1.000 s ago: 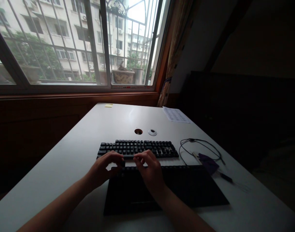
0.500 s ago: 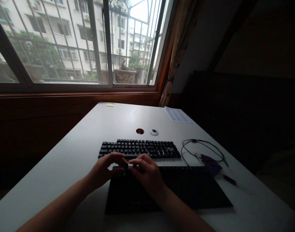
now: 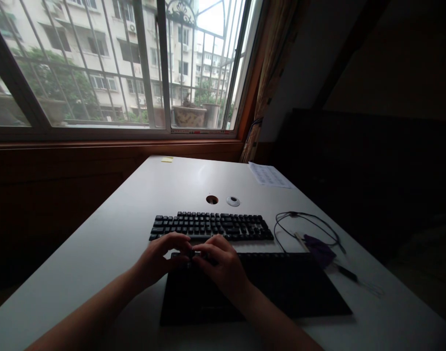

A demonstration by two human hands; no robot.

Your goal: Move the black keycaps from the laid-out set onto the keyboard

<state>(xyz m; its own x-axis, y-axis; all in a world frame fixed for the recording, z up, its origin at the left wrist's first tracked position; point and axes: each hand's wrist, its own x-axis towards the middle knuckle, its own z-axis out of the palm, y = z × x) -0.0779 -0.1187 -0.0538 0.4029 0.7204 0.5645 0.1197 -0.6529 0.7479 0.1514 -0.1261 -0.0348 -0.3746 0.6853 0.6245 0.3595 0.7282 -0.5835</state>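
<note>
My left hand [image 3: 164, 258] is curled in a pinch over the back left corner of a black keyboard base [image 3: 281, 282]. Between its fingertips shows a small dark piece that looks like a keycap [image 3: 190, 253]. From the other side, my right hand [image 3: 223, 261] reaches in with thumb and forefinger close together, almost touching the left fingertips. What the right fingers grip, if anything, is hidden. Just behind both hands lie black keycaps [image 3: 208, 224] in keyboard rows. Shadow hides most detail on the base.
On the right of the white table [image 3: 116, 219] are a coiled black cable [image 3: 318, 219], a dark purple cloth-like item [image 3: 319, 249] and a thin tool with a black handle [image 3: 347, 273]. Farther back are a cable hole [image 3: 212, 200], its round cover [image 3: 233, 201], printed paper [image 3: 270, 175] and yellow notes [image 3: 167, 159].
My right fingertips have shifted slightly left, closer to the left ones. The small dark piece between the hands shows less clearly now. The objects on the table stay in place.
</note>
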